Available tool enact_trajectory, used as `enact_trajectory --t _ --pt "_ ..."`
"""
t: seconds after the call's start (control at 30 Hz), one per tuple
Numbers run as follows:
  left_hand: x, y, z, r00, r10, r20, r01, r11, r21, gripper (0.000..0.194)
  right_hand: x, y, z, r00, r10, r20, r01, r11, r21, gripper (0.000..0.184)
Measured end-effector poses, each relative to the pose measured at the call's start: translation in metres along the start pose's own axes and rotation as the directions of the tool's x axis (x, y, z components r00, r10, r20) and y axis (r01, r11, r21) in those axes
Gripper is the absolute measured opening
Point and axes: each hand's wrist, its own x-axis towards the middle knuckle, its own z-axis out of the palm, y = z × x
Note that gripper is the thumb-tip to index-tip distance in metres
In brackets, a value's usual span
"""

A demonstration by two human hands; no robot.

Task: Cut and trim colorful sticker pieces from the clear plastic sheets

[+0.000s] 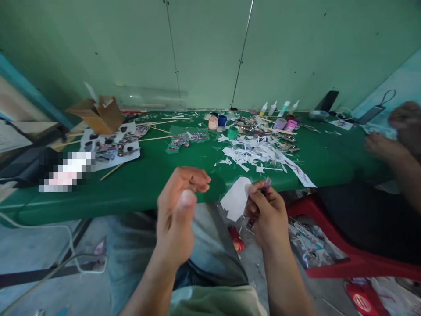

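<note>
My right hand [268, 215] is closed on a small clear plastic sleeve holding a white paper cut-out [236, 197], just below the near edge of the green table [148, 184]. A thin purple item shows between its fingers. My left hand [179, 206] is raised beside it, fingers curled toward the thumb; whether it holds anything is unclear. Both hands hover over my lap in jeans.
The table bears paper scraps [259, 153], small paint pots [223, 120], glue bottles [278, 107], wooden sticks, sticker sheets [112, 147] and a cardboard box [100, 114]. Another person's hands [394, 136] rest at the right. A red plastic stool [345, 259] stands beside me.
</note>
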Motion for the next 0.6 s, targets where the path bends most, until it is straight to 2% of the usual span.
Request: enact_trajectory --t 0.07,0.1,0.13,0.17,0.2,0.23,0.27,0.33,0.43,0.5,0.6 --pt "0.014 -0.014 0.002 0.981 -0.147 0.126 0.147 0.989 0.007 0.032 -0.001 -0.001 0.002 1.000 -0.007 -0.003 0.007 1.000 0.002 0.027" --pt "0.018 -0.020 0.002 0.945 -0.249 0.211 0.246 0.968 0.042 0.033 -0.001 0.000 0.003 1.000 -0.022 -0.009 0.022 1.000 -0.004 0.027" --pt "0.019 -0.025 0.002 0.890 -0.316 0.327 0.318 0.947 0.051 0.034 -0.002 0.001 0.003 0.999 -0.044 -0.017 0.044 0.999 -0.016 0.027" --pt "0.019 -0.029 0.003 0.834 -0.358 0.421 0.373 0.926 0.048 0.034 -0.002 0.002 0.004 0.997 -0.073 -0.021 0.072 0.997 -0.035 0.026" --pt "0.018 -0.032 0.004 0.795 -0.370 0.480 0.410 0.912 0.022 0.032 -0.003 0.003 0.005 0.995 -0.099 -0.011 0.098 0.993 -0.063 0.025" --pt "0.016 -0.034 0.006 0.793 -0.365 0.487 0.432 0.902 -0.026 0.029 -0.004 0.004 0.007 0.993 -0.117 0.019 0.119 0.988 -0.102 0.023" --pt "0.013 -0.035 0.008 0.820 -0.362 0.443 0.442 0.893 -0.088 0.024 -0.006 0.005 0.008 0.990 -0.122 0.069 0.131 0.980 -0.151 0.022" --pt "0.010 -0.038 0.013 0.881 -0.377 0.285 0.443 0.869 -0.219 0.018 -0.009 0.006 0.010 0.975 -0.100 0.198 0.150 0.956 -0.253 0.020" --pt "0.010 -0.041 0.018 0.906 -0.403 0.131 0.423 0.837 -0.347 0.020 -0.014 0.007 0.010 0.945 -0.104 0.309 0.210 0.919 -0.333 0.023" --pt "0.011 -0.043 0.018 0.932 -0.356 0.066 0.359 0.883 -0.301 0.021 -0.015 0.009 0.009 0.945 -0.154 0.288 0.251 0.908 -0.336 0.025" --pt "0.011 -0.044 0.015 0.986 -0.166 0.003 0.166 0.984 -0.059 0.016 -0.012 0.011 0.008 0.959 -0.159 0.235 0.234 0.911 -0.341 0.018"
